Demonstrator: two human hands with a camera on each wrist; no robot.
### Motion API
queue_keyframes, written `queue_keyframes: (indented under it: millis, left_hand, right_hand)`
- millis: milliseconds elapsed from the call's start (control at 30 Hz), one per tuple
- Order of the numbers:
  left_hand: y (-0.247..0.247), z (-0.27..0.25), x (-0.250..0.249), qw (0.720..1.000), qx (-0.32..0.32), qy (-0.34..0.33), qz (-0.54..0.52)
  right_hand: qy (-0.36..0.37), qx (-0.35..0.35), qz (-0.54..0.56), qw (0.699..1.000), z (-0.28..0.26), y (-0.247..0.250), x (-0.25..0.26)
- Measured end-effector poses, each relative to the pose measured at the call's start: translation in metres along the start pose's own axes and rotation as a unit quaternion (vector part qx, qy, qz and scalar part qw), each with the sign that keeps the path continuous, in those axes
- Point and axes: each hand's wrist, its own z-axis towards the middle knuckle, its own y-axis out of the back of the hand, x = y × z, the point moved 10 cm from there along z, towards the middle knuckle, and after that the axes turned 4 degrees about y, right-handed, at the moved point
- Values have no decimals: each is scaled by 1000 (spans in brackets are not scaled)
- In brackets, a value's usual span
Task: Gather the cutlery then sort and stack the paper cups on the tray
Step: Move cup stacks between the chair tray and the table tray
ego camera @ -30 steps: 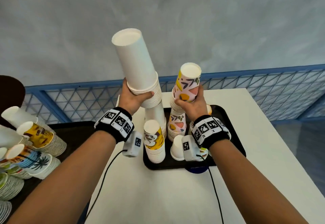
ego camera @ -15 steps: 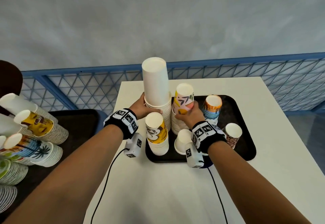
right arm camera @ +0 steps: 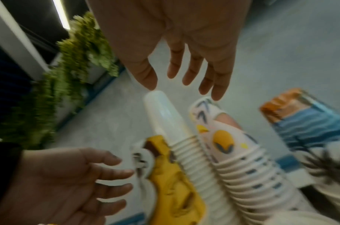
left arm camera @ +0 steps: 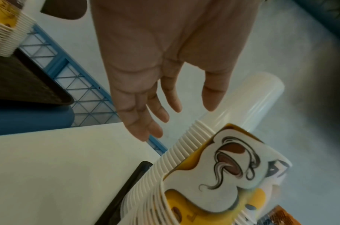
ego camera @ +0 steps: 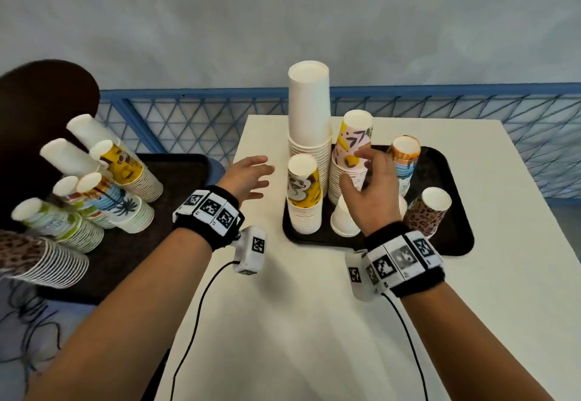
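On the black tray (ego camera: 452, 212) stand upturned cup stacks: a tall plain white stack (ego camera: 309, 124), a pink patterned stack (ego camera: 350, 149), a yellow cartoon stack (ego camera: 303, 193), an orange and blue stack (ego camera: 405, 161), a leopard-print cup (ego camera: 426, 212) and a small white cup (ego camera: 342, 218). My left hand (ego camera: 248, 175) hovers with fingers spread, left of the tray and touching nothing. My right hand (ego camera: 366, 186) is open in front of the pink stack, fingers loose and just clear of it. The wrist views show both palms empty: left hand (left arm camera: 165, 106), right hand (right arm camera: 184, 76). No cutlery is in sight.
A second dark tray (ego camera: 176, 174) on the left carries several leaning cup stacks (ego camera: 103, 180), one leopard-print (ego camera: 37, 262). A blue mesh railing (ego camera: 195, 117) runs behind the white table (ego camera: 314, 322). Cables trail from both wristbands across the table.
Both hands let go of the stacks they had set down on the tray and drew back; the left moved out to the left, the right opened in front of the pink stack.
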Motion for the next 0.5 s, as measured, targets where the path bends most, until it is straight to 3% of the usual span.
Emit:
queue_keyframes:
  millis: [133,300,400,500]
  left_hand:
    - [26,-28,20,999,-19,-33,-9]
    - [113,-46,61,988,-144,-50,-37]
    - [192,-46,98,963,-267,-12,-43]
    - [249,-36,137,950,-304,62,-23]
  right_hand:
    - [71,76,74,992,-32,-44,59]
    - [62,241,110,962,-72,-155,84]
    - [29,299,101,948,-89,-223,84]
    - [2,315,97,944,-93,-279,80]
